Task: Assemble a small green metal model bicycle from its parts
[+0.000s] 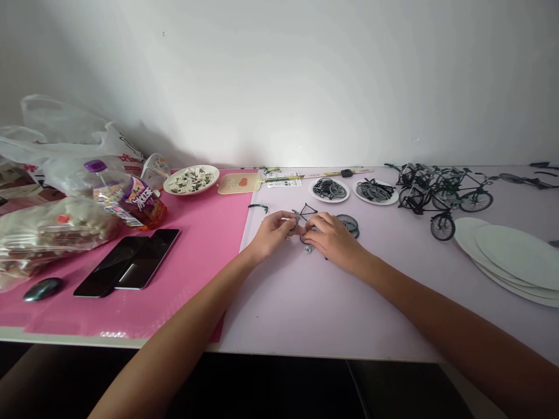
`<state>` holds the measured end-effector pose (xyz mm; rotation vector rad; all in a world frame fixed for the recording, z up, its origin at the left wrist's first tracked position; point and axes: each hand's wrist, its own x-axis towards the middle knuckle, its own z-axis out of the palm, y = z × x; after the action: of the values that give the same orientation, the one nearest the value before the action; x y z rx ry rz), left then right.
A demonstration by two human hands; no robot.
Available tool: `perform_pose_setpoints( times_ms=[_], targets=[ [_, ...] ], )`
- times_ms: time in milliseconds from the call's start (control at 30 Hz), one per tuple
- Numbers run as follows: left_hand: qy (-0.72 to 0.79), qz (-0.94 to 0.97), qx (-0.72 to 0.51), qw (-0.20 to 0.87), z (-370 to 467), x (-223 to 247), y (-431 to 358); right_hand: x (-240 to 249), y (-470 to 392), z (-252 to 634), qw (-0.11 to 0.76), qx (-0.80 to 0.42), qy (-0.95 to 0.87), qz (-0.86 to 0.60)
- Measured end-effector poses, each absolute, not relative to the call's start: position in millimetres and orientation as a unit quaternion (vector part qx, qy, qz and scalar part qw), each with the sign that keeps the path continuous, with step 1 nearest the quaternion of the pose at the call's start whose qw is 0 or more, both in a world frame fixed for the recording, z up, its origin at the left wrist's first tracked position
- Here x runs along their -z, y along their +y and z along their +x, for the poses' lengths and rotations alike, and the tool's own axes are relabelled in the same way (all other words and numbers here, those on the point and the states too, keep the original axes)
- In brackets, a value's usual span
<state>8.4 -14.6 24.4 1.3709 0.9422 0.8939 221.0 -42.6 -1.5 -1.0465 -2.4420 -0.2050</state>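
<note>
Miniature bicycle frame [310,208] between the fingers [286,216]

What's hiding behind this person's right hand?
Beyond the right hand, overlapping miniature bicycle wheels show, partly covered by it. Part of a dark miniature bicycle frame shows to its left. Anything directly beneath the hand is covered and can't be seen.

Pale wall [305,87] behind; pink-and-lilac tabletop [305,308] against it; soft light.
</note>
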Motion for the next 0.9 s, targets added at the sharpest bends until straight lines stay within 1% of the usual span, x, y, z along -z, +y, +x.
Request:
perform_pose_setpoints(
  times_ms=[133,367,600,700,900],
  targets=[
    [0.405,0.582,-0.388,0.589,7.7,-23.7,-13.2,1.4,-44.1,220.8,0.237,0.071,-0.891,-0.381],
    [0.419,0.591,-0.403,0.559,6.0,-23.1,-11.8,-0.4,-45.7,220.5,0.238,0.074,-0.890,-0.382],
    [0.424,0.594,-0.400,0.554,6.8,-25.1,-13.5,2.9,-42.3,221.9,0.217,0.071,-0.904,-0.361],
    [0.428,0.590,-0.400,0.555,6.9,-26.5,-14.4,3.1,-41.8,221.1,0.244,0.050,-0.895,-0.370],
    [0.410,0.592,-0.390,0.574,6.2,-25.3,-15.3,-0.9,-49.1,219.5,0.326,-0.054,-0.863,-0.383]
  ],
)
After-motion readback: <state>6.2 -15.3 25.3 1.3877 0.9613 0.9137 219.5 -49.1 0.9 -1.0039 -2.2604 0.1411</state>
